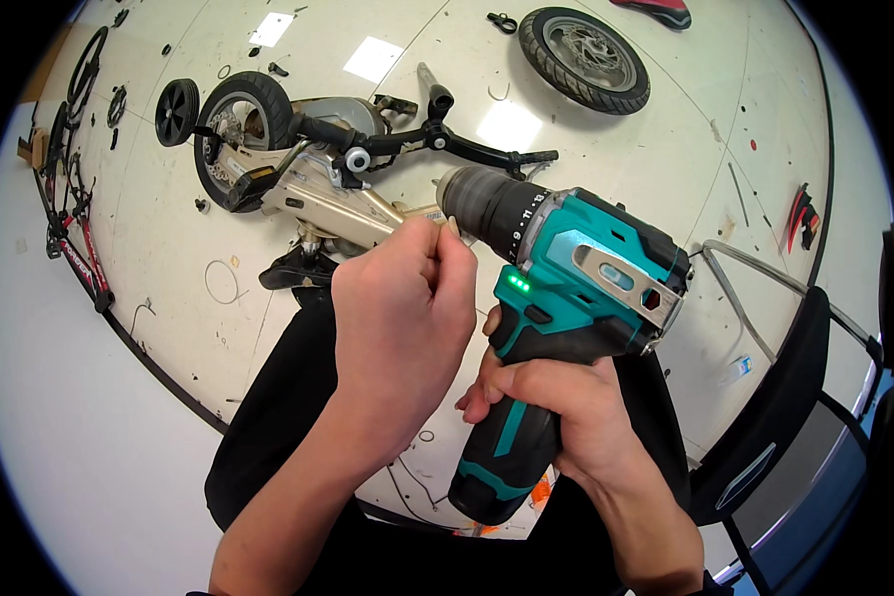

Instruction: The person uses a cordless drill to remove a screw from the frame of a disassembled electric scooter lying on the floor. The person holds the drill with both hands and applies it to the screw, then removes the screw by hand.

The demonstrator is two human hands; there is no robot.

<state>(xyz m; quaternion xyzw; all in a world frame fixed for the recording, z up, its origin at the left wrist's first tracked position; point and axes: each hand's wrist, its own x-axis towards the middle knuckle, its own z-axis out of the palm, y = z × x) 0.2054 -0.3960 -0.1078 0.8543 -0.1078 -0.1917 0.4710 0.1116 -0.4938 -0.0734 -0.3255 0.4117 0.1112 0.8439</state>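
Observation:
My right hand (576,402) grips the handle of a teal and black cordless drill (586,263), its fingers wrapped below the body. The drill points up and to the left, and small green lights glow on its side. My left hand (397,328) is closed just left of the dark chuck (482,204), thumb and forefinger pinched together by its front end. Whatever lies between those fingertips, if anything, is hidden. Beyond my hands, a small beige bike frame (318,199) lies on the floor with its black handlebar (437,134) and a wheel (236,139) attached.
A loose wheel (586,60) lies at the far right, and a small black wheel (177,112) at the left. A red and black bicycle (79,243) is by the left wall. A black chair (765,427) stands at the right. Small parts litter the tiled floor (685,129).

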